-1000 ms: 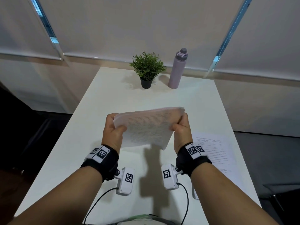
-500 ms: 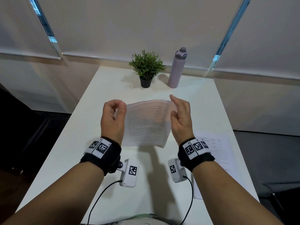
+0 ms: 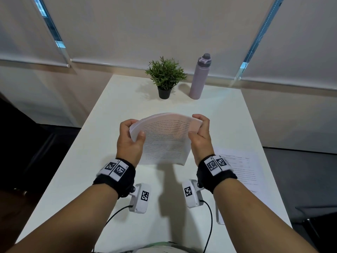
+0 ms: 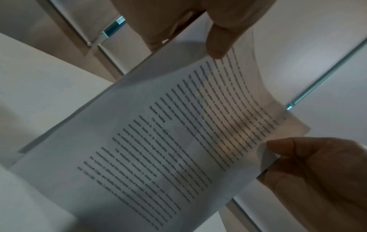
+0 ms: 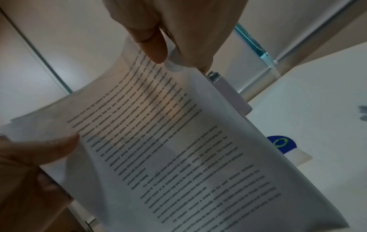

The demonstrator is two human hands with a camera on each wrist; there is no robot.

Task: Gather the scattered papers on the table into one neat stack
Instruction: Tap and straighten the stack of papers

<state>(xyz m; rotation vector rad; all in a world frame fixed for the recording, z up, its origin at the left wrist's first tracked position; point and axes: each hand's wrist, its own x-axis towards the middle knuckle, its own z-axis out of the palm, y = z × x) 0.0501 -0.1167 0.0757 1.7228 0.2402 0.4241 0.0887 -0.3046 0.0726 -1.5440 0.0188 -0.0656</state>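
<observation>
A: Count?
B: One sheaf of printed papers (image 3: 165,138) held upright above the white desk (image 3: 102,143); sheet count unreadable. One loose sheet (image 3: 244,170) flat near the desk's right edge.
A: Grip?
B: Left hand (image 3: 128,141) and right hand (image 3: 200,137) each pinch a side edge, top bowed.
A: Room?
B: One potted plant (image 3: 166,75) and one bottle (image 3: 199,77) at the far edge.

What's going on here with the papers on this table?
A person is holding a sheaf of printed papers upright over the white table, left hand gripping one side edge and right hand the other, the sheets bowed between them. One more printed sheet lies flat on the table to the right, not yet gathered. A potted plant and a bottle stand at the far end.
</observation>
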